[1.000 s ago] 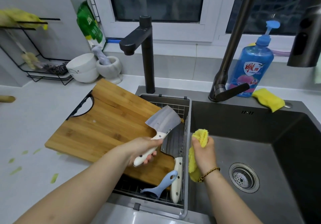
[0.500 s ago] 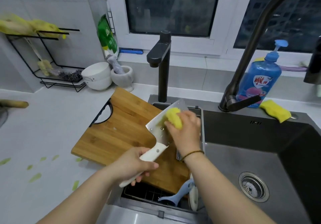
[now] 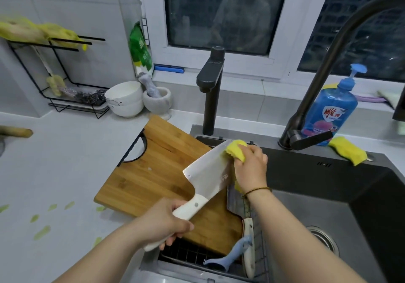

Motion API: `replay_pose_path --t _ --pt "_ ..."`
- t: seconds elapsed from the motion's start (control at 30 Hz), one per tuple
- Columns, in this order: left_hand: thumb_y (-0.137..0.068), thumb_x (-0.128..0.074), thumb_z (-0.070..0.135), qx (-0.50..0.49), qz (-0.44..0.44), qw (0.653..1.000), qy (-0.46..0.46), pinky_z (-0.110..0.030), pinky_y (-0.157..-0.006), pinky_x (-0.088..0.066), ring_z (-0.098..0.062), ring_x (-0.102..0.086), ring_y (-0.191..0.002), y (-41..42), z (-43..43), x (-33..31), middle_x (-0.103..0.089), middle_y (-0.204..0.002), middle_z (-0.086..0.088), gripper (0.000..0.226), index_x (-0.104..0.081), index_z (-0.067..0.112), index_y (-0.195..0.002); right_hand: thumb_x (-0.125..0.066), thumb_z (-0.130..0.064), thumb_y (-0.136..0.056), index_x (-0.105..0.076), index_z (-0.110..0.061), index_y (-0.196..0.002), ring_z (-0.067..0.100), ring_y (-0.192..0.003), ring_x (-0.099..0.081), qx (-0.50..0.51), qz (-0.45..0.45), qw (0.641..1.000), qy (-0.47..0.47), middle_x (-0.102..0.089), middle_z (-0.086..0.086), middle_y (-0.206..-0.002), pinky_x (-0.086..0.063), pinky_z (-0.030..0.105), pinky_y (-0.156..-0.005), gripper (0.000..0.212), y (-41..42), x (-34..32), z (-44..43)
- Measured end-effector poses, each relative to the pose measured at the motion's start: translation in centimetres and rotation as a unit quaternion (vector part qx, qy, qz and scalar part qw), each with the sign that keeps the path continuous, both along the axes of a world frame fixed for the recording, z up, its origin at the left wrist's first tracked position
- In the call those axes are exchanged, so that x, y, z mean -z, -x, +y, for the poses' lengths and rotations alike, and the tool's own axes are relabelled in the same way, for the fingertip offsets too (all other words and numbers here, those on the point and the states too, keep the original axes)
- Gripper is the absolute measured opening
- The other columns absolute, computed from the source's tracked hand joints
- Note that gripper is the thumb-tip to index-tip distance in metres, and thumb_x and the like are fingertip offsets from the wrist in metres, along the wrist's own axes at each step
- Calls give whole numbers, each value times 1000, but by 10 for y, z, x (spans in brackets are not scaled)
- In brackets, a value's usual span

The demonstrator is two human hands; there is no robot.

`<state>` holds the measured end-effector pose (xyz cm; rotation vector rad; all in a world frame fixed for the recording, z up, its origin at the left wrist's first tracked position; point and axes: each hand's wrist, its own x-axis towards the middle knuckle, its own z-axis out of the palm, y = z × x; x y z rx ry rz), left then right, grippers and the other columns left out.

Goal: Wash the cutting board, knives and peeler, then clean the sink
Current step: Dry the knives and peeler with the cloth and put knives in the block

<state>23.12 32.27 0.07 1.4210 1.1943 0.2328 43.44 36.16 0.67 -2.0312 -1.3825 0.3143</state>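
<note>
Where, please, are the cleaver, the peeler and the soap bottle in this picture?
cleaver point(image 3: 208, 170), head view, middle of the blade.
peeler point(image 3: 230, 253), head view, blue handle.
soap bottle point(image 3: 333, 113), head view, front label.

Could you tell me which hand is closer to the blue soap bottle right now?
Right. The right hand holds the yellow sponge on the cleaver blade, below-left of the soap bottle; the left hand grips the cleaver handle, farther away.

Free sink basin point(image 3: 311, 208) right of cluttered rack point(image 3: 188, 255)
</note>
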Motion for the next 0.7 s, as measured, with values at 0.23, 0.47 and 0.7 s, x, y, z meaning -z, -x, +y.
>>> replay_pose_path --t 0.23,0.47,0.7 --pt "-83 -61 6 -3 24 1000 -14 -19 -32 -34 -6 -41 -30 -7 9 2 -50 -48 2 32 -50 25 -106 -53 -8 -83 -52 -17 -129 35 -128 -30 -228 -101 966 -71 -33 12 -143 -22 37 -108 47 58 3 -19" --pt "-82 -62 4 2 27 1000 -8 -18 -33 -35 -6 -42 -31 0 6 4 -52 -46 5 34 -54 20 -111 -40 -13 -93 -51 -20 -128 26 -124 -30 -96 -32 994 -29 -37 7 -138 -23 27 -105 37 12 -1 17" --pt "-81 -63 4 -15 35 999 -10 -18 -32 -36 -7 -42 -30 -4 13 7 -53 -44 5 33 -52 20 -109 -52 -12 -76 -63 -15 -115 39 -113 -46 -212 -113 969 -55 -50 15 -130 -35 45 -98 40 43 12 -14"
